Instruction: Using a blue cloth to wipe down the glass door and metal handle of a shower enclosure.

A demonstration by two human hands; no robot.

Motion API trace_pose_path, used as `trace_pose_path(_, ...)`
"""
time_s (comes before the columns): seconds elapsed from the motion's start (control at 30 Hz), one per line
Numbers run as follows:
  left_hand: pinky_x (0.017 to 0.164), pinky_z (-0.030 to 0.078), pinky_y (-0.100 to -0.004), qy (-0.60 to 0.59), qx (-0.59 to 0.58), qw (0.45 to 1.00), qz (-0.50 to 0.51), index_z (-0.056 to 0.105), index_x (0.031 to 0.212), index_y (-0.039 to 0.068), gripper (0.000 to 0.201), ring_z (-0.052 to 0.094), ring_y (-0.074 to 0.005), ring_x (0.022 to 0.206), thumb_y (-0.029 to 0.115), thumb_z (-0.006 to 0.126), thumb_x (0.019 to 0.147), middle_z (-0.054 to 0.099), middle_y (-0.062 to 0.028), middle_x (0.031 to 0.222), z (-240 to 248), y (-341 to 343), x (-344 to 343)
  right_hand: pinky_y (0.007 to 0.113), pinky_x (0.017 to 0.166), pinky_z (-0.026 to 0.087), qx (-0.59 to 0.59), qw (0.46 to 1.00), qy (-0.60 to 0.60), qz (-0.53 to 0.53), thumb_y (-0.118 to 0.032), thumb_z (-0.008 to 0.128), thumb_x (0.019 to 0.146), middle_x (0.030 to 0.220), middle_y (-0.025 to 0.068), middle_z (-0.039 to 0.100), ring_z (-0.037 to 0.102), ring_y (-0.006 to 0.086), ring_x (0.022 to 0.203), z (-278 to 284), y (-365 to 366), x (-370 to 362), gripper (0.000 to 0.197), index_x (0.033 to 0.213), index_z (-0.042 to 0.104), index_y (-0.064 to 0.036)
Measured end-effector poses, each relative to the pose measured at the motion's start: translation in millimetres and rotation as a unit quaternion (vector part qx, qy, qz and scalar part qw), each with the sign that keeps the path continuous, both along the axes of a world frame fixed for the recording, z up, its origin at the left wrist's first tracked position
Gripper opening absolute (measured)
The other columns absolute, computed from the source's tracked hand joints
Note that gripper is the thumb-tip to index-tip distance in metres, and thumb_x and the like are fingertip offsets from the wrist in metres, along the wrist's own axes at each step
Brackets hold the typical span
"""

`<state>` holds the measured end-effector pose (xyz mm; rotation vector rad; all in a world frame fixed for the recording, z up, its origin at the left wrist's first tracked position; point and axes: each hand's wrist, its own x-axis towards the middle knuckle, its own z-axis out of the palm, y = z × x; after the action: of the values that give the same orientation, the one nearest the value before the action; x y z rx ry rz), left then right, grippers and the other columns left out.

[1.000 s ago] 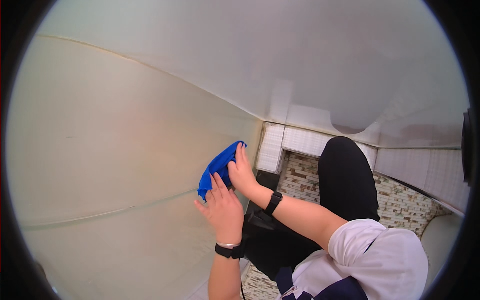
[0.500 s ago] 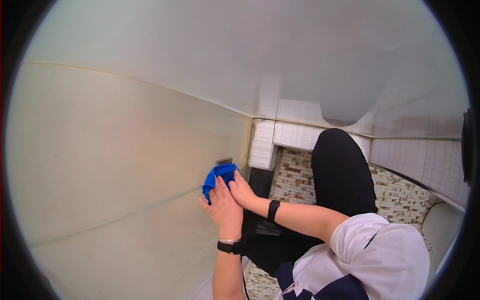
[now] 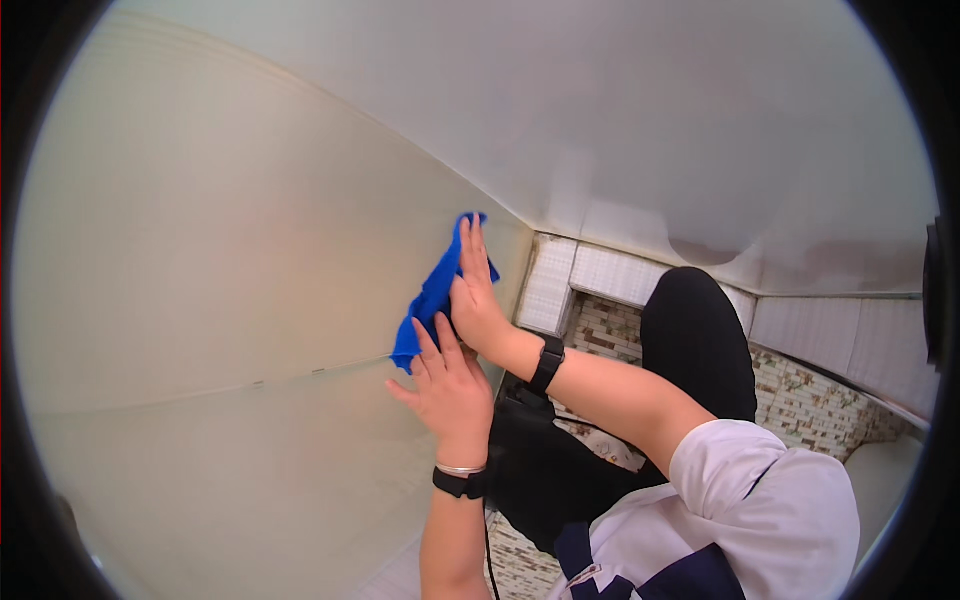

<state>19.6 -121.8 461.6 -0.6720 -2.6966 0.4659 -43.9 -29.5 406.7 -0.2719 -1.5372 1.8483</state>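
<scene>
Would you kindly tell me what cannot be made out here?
Head view: parts of the blue cloth, hidden by the right hand and the left hand.
Head view: the pale panel behind the cloth, hidden by it.
Head view: the elbow end of the left forearm, cut off by the lower edge.
Head view: the black object at the right, cut off by the rim.

No readable lettering, labels, brands, numbers or signs on any surface in view.

Left hand and right hand spread on a blue cloth, pale wall panel behind it, patterned floor below
</scene>
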Motion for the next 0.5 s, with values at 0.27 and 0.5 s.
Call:
trace_pose_path(0.27,0.098,0.016,-0.0651,0.274,0.132,0.951,0.053,0.034,0.137,0.001,0.057,0.033,-0.0421,0.128,0.027,0.048,0.089,0.023,-0.0286,0.145,108.7,0.0,-7.9,0.055,0.108,0.008,0.291,0.943,0.159,0.036,-0.039,0.045,0.086,0.152,0.0218,0.006,0.005,0.0410,0.140,134.5,8.7,1.4,0.071,0.144,0.023,-0.0050)
trace_pose_path(0.5,0.093,0.028,-0.0587,0.117,0.080,0.988,0.059,0.047,0.127,0.001,0.049,0.043,-0.0338,0.120,0.028,0.051,0.087,0.041,-0.0248,0.136,71.2,-35.0,34.5,0.055,0.108,0.015,0.419,0.902,0.077,0.070,-0.037,0.049,0.086,0.147,0.0301,0.015,0.014,0.0494,0.135,75.5,-13.4,41.3,0.064,0.134,0.038,0.0036)
